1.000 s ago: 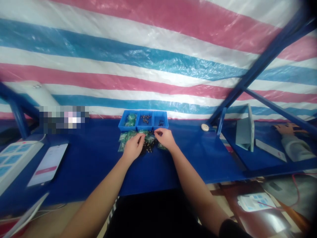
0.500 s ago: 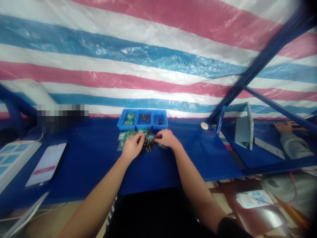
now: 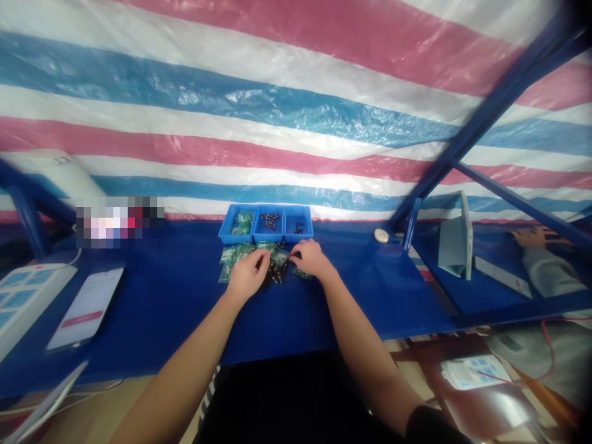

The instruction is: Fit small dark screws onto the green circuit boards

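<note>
Over a heap on the blue table, my left hand (image 3: 250, 271) has its thumb and fingers pinched together; what they hold is too small to make out. Facing it, my right hand (image 3: 309, 258) also pinches, and its fingertips hide any small part. Loose dark parts with brass-coloured ends (image 3: 277, 275) lie between the hands. Green-tinted clear packets (image 3: 227, 271) spread beside and behind my left hand. Just beyond stand three joined blue bins: the left bin (image 3: 222, 233) holds green packets, the middle bin (image 3: 269, 237) small brass-and-dark parts, the right bin (image 3: 292, 235) a few dark pieces.
A phone (image 3: 86, 308) and a white power strip (image 3: 23, 290) lie at the left. A round pale object (image 3: 382, 235) sits near the blue frame post (image 3: 411, 225). Farther right are a tablet-like panel (image 3: 467, 237) and another person's hand (image 3: 531, 236). Striped sheeting (image 3: 277, 111) hangs behind.
My right hand's fingertips have shifted very slightly, and the dark bit seen at them before is less visible. My left hand stays almost where it was.
</note>
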A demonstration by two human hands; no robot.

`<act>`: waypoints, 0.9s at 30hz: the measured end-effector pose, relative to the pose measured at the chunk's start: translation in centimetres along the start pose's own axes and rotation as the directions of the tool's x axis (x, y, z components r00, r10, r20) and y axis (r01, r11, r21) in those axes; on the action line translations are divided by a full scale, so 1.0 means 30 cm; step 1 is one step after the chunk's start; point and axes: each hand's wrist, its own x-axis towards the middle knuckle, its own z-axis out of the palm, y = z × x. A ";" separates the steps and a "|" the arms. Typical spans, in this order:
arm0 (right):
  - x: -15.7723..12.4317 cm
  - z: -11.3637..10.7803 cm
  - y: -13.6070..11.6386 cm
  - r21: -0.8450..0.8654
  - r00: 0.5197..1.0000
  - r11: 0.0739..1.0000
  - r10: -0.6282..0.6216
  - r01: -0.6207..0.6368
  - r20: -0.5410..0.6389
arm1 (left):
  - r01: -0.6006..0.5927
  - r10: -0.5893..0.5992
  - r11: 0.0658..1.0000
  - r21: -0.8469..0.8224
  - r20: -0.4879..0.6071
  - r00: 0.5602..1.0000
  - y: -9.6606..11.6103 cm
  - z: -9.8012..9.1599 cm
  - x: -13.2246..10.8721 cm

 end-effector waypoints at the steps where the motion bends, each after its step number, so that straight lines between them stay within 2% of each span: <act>1: 0.001 0.000 0.003 0.016 1.000 1.000 0.007 -0.007 -0.021 | -0.003 0.003 1.000 0.000 0.000 1.000 0.000 0.000 0.000; 4: 0.006 -0.001 0.007 0.174 0.991 0.985 0.035 -0.013 -0.126 | -0.017 0.017 1.000 0.000 -0.014 1.000 -0.003 0.002 -0.001; 7: 0.007 0.003 -0.010 0.424 0.972 0.904 0.048 0.056 -0.231 | -0.027 0.026 1.000 -0.009 -0.031 0.999 -0.005 0.007 -0.002; 10: 0.002 0.009 -0.048 0.552 0.968 0.822 0.002 0.140 -0.250 | -0.040 0.039 0.999 -0.032 -0.025 0.999 -0.006 0.013 -0.001; 17: -0.015 0.007 -0.096 0.617 0.976 0.759 -0.108 0.205 -0.191 | -0.081 0.079 0.996 -0.037 -0.055 0.995 -0.013 0.022 0.002; 27: -0.020 0.010 -0.106 0.692 0.981 0.699 -0.078 0.182 -0.178 | -0.166 0.168 0.985 0.040 -0.045 0.985 0.000 0.019 0.017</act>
